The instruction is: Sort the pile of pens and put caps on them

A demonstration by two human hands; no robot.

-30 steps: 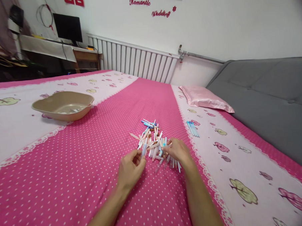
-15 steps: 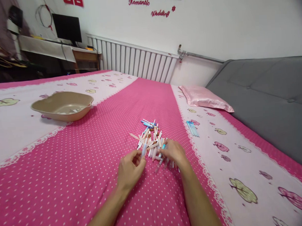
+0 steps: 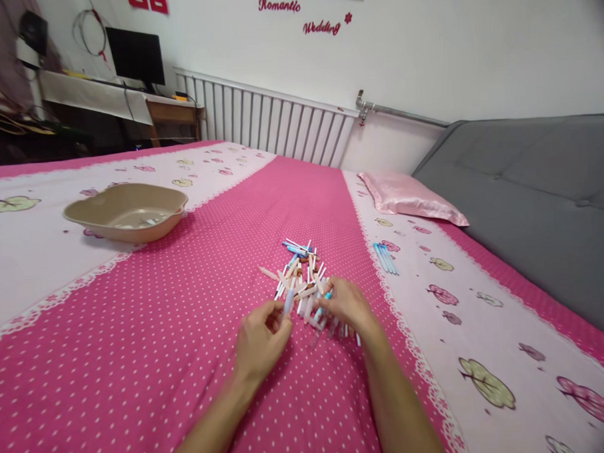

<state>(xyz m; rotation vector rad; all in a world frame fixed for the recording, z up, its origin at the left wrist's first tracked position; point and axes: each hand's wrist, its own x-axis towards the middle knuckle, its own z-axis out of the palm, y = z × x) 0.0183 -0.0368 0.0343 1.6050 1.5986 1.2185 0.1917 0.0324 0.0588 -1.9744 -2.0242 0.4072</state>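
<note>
A heap of small pen parts, white, pink, brown and blue, lies on the pink dotted bedspread. My left hand pinches a pale blue pen tube at the heap's near left edge. My right hand rests on the heap's near right side, fingertips closed on a turquoise-tipped piece. Several parts lie hidden under my right hand.
A beige heart-shaped bowl sits far left with a few pieces inside. A small row of blue pens lies to the right of the heap. A pink pillow and a grey headboard are at the right.
My right hand slid slightly left over the heap and its fingertips closed on a turquoise-tipped piece. My left hand stayed put with the blue tube.
</note>
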